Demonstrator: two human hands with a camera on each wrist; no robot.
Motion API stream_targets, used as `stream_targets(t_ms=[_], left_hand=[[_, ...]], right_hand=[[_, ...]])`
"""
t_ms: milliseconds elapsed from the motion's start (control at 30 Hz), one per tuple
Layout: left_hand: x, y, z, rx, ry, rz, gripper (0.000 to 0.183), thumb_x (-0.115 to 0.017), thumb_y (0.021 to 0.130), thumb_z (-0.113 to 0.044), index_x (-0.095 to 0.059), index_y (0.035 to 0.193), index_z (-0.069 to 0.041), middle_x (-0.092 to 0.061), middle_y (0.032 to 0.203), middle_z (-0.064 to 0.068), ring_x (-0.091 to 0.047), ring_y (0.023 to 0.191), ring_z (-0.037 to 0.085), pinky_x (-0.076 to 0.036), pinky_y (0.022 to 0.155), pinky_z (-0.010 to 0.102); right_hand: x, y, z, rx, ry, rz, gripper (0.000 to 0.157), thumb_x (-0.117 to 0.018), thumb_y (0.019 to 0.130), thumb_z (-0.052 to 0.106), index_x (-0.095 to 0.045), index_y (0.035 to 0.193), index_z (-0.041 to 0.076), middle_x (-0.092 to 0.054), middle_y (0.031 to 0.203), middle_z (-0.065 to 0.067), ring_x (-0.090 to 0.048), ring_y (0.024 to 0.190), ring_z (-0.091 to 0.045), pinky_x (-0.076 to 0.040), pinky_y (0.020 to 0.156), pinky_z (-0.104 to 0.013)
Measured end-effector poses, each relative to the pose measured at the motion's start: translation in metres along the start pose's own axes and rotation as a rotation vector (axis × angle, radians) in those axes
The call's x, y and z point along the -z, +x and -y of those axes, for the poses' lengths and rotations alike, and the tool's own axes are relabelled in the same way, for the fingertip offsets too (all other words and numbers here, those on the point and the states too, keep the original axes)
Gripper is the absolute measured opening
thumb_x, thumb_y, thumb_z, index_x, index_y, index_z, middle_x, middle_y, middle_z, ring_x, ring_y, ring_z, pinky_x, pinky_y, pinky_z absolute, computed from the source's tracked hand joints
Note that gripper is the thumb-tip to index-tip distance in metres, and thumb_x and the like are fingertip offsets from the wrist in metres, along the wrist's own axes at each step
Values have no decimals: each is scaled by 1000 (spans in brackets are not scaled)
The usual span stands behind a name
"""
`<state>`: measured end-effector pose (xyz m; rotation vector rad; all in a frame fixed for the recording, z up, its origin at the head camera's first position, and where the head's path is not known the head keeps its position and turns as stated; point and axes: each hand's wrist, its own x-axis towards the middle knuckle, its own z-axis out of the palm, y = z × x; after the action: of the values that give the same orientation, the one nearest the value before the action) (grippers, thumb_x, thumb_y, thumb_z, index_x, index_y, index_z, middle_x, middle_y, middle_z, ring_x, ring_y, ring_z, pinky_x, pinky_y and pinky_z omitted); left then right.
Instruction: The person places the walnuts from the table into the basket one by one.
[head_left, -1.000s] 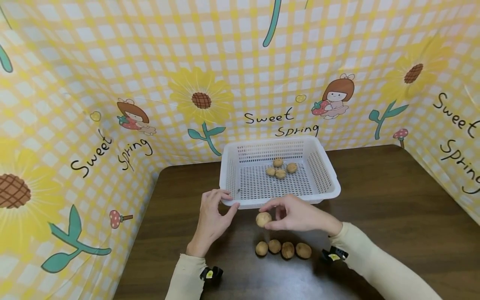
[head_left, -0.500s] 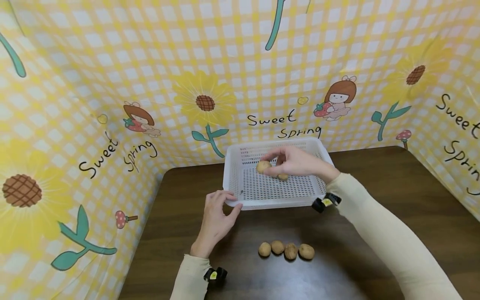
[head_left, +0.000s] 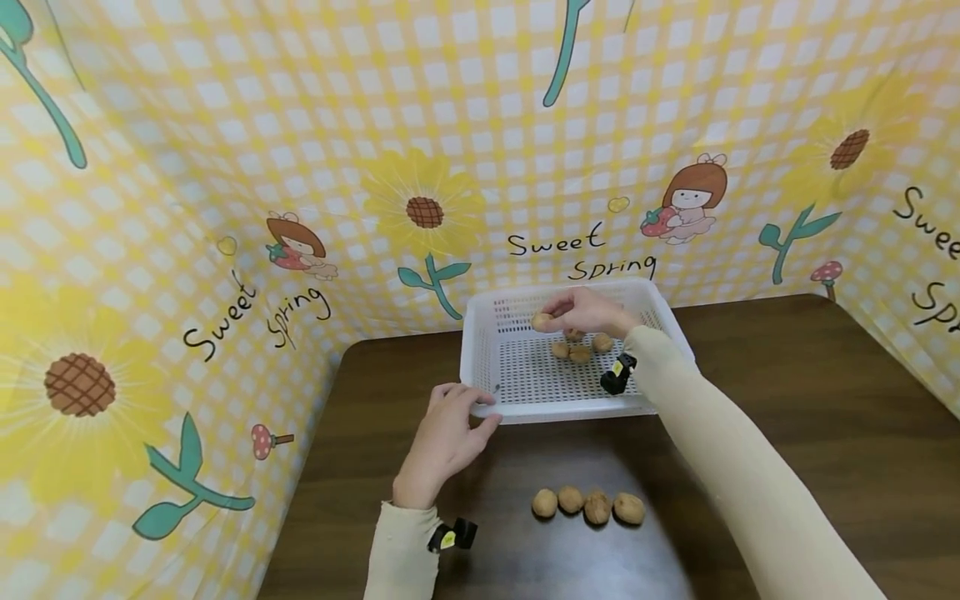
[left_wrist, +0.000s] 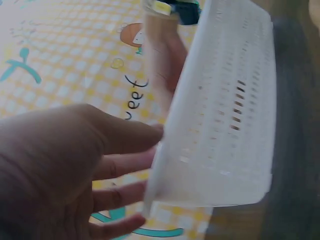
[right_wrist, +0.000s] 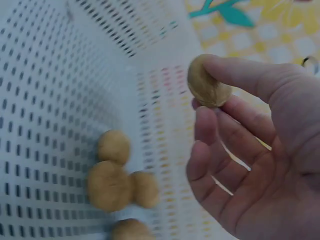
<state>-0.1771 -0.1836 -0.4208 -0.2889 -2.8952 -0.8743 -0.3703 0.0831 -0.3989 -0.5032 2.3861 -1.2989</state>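
My right hand (head_left: 592,310) pinches a walnut (right_wrist: 201,85) between thumb and fingers, held over the back of the white plastic basket (head_left: 562,411). Below it, several walnuts (head_left: 581,354) lie clustered on the perforated basket floor; the right wrist view shows them apart from the held one. At the basket's front left corner, my left hand (head_left: 448,433) grips the rim. In the left wrist view its thumb (left_wrist: 145,136) lies at the rim's edge, with the other fingers (left_wrist: 122,195) reaching to the rim further down.
Several more walnuts (head_left: 597,507) stand in a short row on the dark wooden table (head_left: 390,367), in front of the basket. A yellow checked cloth (head_left: 420,108) with printed flowers hangs behind the table and along both sides.
My right hand has carried the walnut from in front of the basket, over the rim, to above its far part. My left hand stays at the front left corner. The head view has shifted slightly.
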Motion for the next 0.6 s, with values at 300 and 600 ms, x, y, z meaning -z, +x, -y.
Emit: stream_targets(t_ms=[300, 600], left_hand=[[6, 4, -19, -53, 156, -2, 22, -82, 93, -26, -79, 111, -12, -77, 116, 8, -67, 110, 31, -57, 86, 45], [6, 10, -12, -79, 96, 43, 17, -81, 95, -26, -81, 108, -16, -78, 114, 4, -67, 109, 25, -54, 81, 38]], right_hand=[[-13, 26, -37, -49, -25, -84, 49, -81, 96, 25, -68, 138, 3, -75, 124, -18, -67, 84, -22, -54, 73, -33], [-22, 39, -43, -101, -181, -96, 51, -83, 93, 30, -71, 135, 4, -71, 136, -18, -69, 114, -30, -56, 98, -44]])
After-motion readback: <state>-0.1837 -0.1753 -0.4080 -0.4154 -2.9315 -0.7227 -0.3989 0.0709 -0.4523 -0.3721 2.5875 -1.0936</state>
